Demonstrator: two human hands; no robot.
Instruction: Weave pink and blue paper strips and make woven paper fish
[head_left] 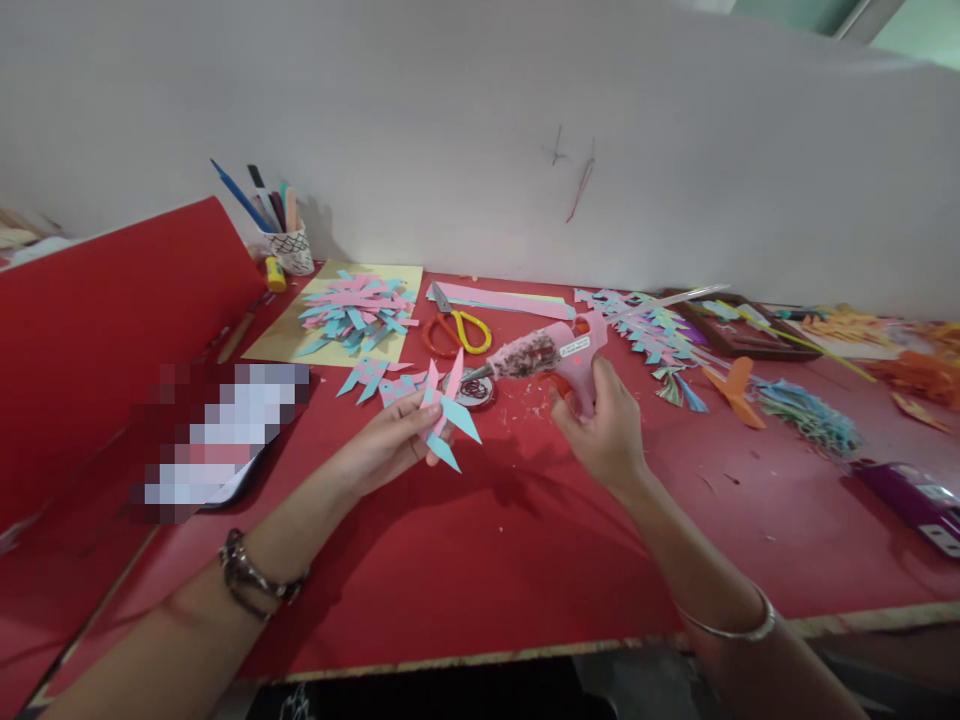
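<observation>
My left hand point(405, 430) pinches a folded paper piece point(456, 420) with pointed pink and light-blue ends. In my right hand point(606, 425) is a pink hot glue gun point(536, 352), its body stained brown and a clear glue stick point(667, 302) poking out of the back. The nozzle points left, close to the paper piece; whether they touch I cannot tell. Just behind the nozzle lies a small round dish point(480, 390) with dark strands in it. A linked chain of pink and blue paper pieces point(375, 378) lies beyond my left hand.
Scissors point(454, 332) with red and yellow handles lie past the dish. A pile of folded papers point(360, 312) rests on a yellow sheet point(281, 335). To the left are a phone point(240, 430) and a pen cup point(291, 250); a purple power strip point(911, 500) sits at right.
</observation>
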